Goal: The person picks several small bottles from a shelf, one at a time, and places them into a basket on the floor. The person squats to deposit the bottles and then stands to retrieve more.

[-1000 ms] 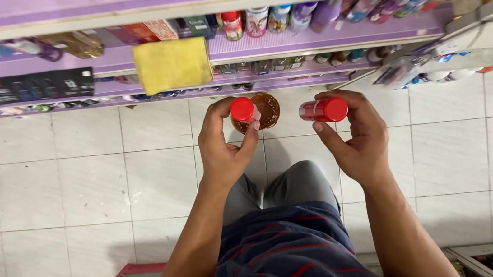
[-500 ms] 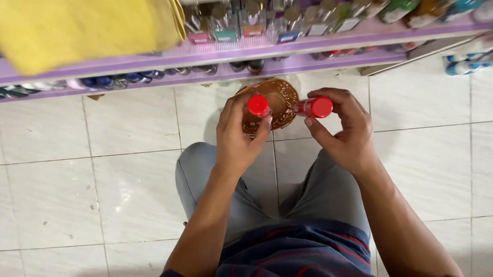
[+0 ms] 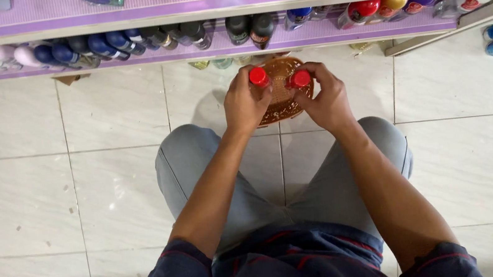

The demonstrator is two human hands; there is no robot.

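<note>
Head view: left hand (image 3: 246, 102) and right hand (image 3: 326, 98) each grip a red-capped bottle (image 3: 259, 77) over the wicker basket (image 3: 282, 99) on the floor. I'd lower both upright, caps up, without knocking them together.

- A white tiled floor (image 3: 47, 200) is carrying a brown woven basket (image 3: 282, 99), sitting directly beneath both hands.
- Purple shelves (image 3: 180, 9) are running just beyond the hands, holding rows of bottles (image 3: 91, 48) lying along them.
</note>
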